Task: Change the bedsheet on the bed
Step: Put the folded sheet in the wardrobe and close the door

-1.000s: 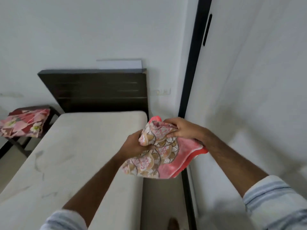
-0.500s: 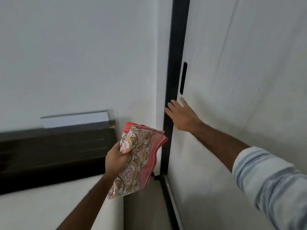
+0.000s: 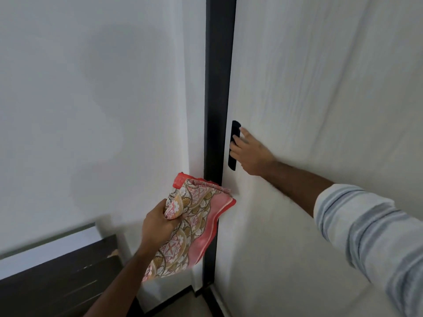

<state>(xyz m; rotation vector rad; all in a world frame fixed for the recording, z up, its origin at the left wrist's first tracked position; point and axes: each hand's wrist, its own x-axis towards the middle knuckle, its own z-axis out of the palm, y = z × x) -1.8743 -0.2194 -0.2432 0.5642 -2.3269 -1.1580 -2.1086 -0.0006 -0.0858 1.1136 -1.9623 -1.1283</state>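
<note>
- The left hand [image 3: 158, 223] is curled tight round a bunched, folded sheet [image 3: 190, 227], gripping it near its upper left corner.
- The sheet is patterned in pink, tan and white, with a plain pink-red border down its right edge; it hangs from the fist, lower end loose, in the air in front of the wall [image 3: 91, 110] and the dark frame [image 3: 217, 88].
- The sheet's top corner overlaps the frame in the view; whether it touches it cannot be told.
- The right hand [image 3: 249, 154] reaches forward to the white door [image 3: 320, 88], palm towards the panel, fingers fairly straight.
- Its fingertips [image 3: 234, 145] lie on the black vertical handle [image 3: 234, 145] near the door's left edge; whether they hook into it cannot be told, and the thumb is out of sight.
- The right arm wears a sleeve [image 3: 366, 229] striped white and pale blue, pushed up the forearm; the left forearm is bare.
- The frame runs upright between wall and door, down to the floor [image 3: 183, 305].
- At lower left stands the dark wooden headboard [image 3: 57, 282] of the bed, with a pale flat panel [image 3: 45, 248] behind its top edge, against the wall.
- The sheet hangs just right of the headboard, apart from it.
</note>
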